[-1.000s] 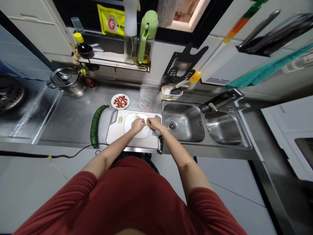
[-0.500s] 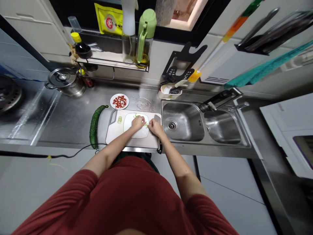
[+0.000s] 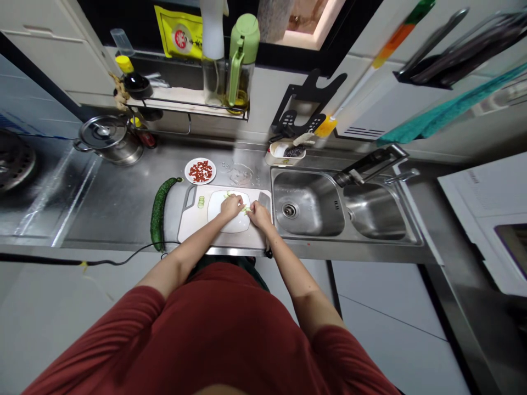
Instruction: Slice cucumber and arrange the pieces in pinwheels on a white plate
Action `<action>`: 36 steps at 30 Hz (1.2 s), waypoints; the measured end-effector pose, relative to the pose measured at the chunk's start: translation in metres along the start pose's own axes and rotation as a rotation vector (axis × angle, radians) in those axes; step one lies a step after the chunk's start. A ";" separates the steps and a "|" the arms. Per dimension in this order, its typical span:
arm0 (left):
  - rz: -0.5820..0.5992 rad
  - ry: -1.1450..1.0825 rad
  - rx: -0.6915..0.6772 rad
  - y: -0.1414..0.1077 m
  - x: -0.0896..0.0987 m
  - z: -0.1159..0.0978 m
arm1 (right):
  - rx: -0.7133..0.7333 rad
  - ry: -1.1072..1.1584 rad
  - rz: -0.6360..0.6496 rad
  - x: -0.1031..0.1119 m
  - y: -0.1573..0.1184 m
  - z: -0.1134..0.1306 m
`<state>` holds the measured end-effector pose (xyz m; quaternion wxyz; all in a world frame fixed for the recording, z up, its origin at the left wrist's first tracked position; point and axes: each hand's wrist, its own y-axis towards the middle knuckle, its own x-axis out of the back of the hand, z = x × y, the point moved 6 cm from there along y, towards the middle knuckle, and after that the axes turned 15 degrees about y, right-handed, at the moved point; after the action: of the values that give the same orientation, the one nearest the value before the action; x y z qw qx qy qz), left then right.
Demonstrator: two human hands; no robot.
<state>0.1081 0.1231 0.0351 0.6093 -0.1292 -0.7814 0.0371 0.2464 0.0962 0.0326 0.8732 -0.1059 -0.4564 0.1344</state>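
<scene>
My left hand [image 3: 231, 206] is over a white plate [image 3: 233, 225], its fingers bent and pinched at small pale-green cucumber slices [image 3: 246, 209]. From the right, my right hand [image 3: 259, 214] pinches at the same slices, close to the plate's right edge. More slices lie along the plate's far edge, partly hidden by my left hand. Under the plate is a light cutting board [image 3: 192, 229] with a grey handle. A short stack of cucumber slices [image 3: 201, 202] rests on its left part. At the board's right edge lies a knife [image 3: 264, 201], partly covered by my right hand and forearm.
A whole cucumber [image 3: 158, 211] lies left of the board. Behind it stands a plate of chopped red pieces [image 3: 201, 180]. A double sink [image 3: 308, 200] is at the right, a lidded pot [image 3: 107, 138] at the far left. A black cable [image 3: 123, 261] crosses the counter's front edge.
Both hands stay over the plate's right part, with only slight finger movement at the slices. My right hand has shifted very little. The camera view has moved slightly.
</scene>
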 end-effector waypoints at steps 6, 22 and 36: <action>-0.006 -0.015 -0.006 -0.002 0.001 0.001 | 0.005 -0.010 0.025 0.000 -0.001 0.001; 0.053 0.000 -0.003 -0.008 0.000 0.007 | -0.073 0.056 -0.054 0.009 0.002 -0.003; 0.044 0.001 0.018 -0.006 -0.002 0.007 | -0.094 0.001 -0.033 0.015 0.005 0.002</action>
<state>0.1011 0.1176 0.0326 0.6098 -0.1410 -0.7778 0.0574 0.2520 0.1055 0.0436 0.8695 -0.1395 -0.4635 0.0983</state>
